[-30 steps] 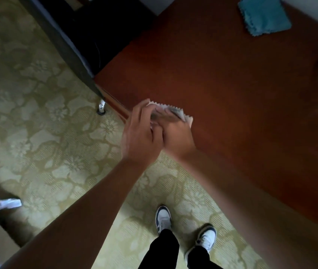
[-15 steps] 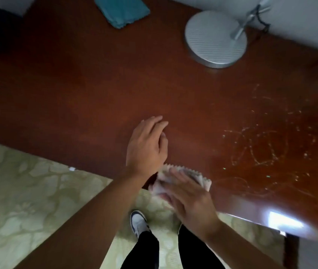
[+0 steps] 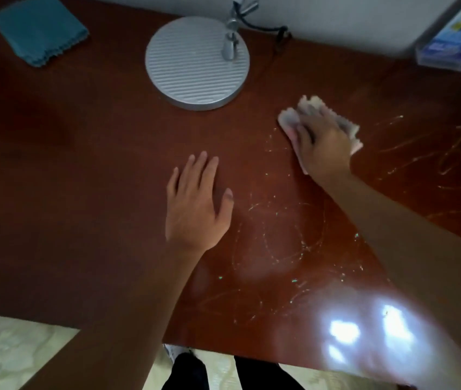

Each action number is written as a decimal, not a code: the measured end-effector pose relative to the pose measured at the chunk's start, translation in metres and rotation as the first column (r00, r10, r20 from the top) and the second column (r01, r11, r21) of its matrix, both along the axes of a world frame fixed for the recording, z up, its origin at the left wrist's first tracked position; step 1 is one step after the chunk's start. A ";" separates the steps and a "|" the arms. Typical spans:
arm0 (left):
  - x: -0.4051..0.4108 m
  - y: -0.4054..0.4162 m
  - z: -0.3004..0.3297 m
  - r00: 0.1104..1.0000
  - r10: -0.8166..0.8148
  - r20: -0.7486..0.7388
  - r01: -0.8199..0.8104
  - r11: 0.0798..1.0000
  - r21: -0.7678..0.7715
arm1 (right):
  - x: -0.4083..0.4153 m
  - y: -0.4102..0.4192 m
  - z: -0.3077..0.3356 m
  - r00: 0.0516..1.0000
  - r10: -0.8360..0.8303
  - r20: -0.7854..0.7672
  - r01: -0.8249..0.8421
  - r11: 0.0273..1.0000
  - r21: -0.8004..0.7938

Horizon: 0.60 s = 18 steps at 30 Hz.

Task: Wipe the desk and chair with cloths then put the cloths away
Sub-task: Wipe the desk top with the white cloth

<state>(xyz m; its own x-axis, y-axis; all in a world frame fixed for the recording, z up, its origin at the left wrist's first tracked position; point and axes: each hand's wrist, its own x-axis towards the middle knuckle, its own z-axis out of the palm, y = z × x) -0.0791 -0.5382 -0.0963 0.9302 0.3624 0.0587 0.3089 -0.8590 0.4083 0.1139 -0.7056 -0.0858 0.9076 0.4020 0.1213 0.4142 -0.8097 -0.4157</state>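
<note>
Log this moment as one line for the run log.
right hand presses pale cloth on desk | left hand flat | teal cloth unused

Left hand palm down, fingers straight and slightly spread, thumb out to the side. Right hand reaches farther forward, arm extended, palm down, fingers pressing flat, motion-blurred.
</note>
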 end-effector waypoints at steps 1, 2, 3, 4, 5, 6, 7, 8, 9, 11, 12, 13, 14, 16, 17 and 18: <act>0.003 -0.001 -0.001 1.000 0.019 0.003 -0.019 1.000 0.001 | 0.013 0.011 0.001 0.999 0.036 -0.007 -0.036 0.999 -0.007; 0.004 -0.001 -0.002 0.999 0.039 0.007 -0.039 0.999 -0.005 | 0.017 0.025 0.001 0.997 0.081 -0.018 -0.081 0.996 -0.020; 0.001 -0.001 -0.002 0.999 0.044 0.024 -0.044 0.999 -0.015 | 0.007 0.033 0.001 0.991 0.132 -0.026 -0.133 0.990 -0.039; 0.001 -0.001 -0.002 0.998 0.050 0.037 -0.050 0.999 -0.010 | -0.010 0.039 0.000 0.979 0.204 -0.024 -0.205 0.978 -0.038; 0.002 -0.001 -0.002 0.998 0.055 0.042 -0.054 0.999 -0.005 | -0.035 0.039 0.000 0.956 0.294 -0.008 -0.294 0.956 -0.001; 0.002 -0.001 -0.003 0.997 0.057 0.052 -0.056 0.998 -0.012 | -0.069 0.033 0.001 0.919 0.395 0.017 -0.395 0.918 0.037; 0.003 -0.002 -0.002 0.997 0.063 0.050 -0.062 0.998 -0.015 | -0.103 0.022 0.000 0.869 0.494 0.005 -0.493 0.867 0.077; 0.003 -0.001 -0.002 0.997 0.069 0.042 -0.068 0.997 -0.019 | -0.131 0.009 0.000 0.817 0.576 -0.018 -0.570 0.813 0.118; 0.003 -0.001 -0.002 0.997 0.071 0.033 -0.070 0.997 -0.022 | -0.148 -0.002 0.000 0.771 0.637 -0.021 -0.628 0.765 0.141; 0.003 -0.001 -0.002 0.997 0.071 0.027 -0.071 0.997 -0.025 | -0.132 -0.011 -0.003 0.718 0.695 -0.031 -0.688 0.716 0.119; 0.003 -0.001 -0.002 0.997 0.071 0.030 -0.070 0.997 -0.026 | -0.110 -0.007 -0.001 0.746 0.663 -0.067 -0.657 0.748 0.091; 0.004 0.000 -0.002 0.997 0.068 0.036 -0.068 0.997 -0.025 | -0.082 0.001 0.001 0.804 0.590 -0.077 -0.587 0.808 0.052; 0.004 -0.001 -0.002 0.997 0.069 0.041 -0.068 0.997 -0.023 | -0.051 0.010 0.002 0.865 0.500 -0.043 -0.499 0.866 0.031; 0.004 -0.002 -0.002 0.996 0.079 0.050 -0.078 0.997 -0.018 | 0.011 0.030 0.006 0.945 0.326 -0.005 -0.326 0.945 0.030; 0.003 -0.001 -0.003 0.995 0.083 0.049 -0.082 0.996 -0.022 | 0.028 0.038 0.007 0.961 0.277 0.001 -0.277 0.961 0.025; 0.003 -0.001 -0.003 0.995 0.084 0.049 -0.083 0.996 -0.029 | 0.033 0.044 0.006 0.967 0.253 -0.001 -0.253 0.967 0.013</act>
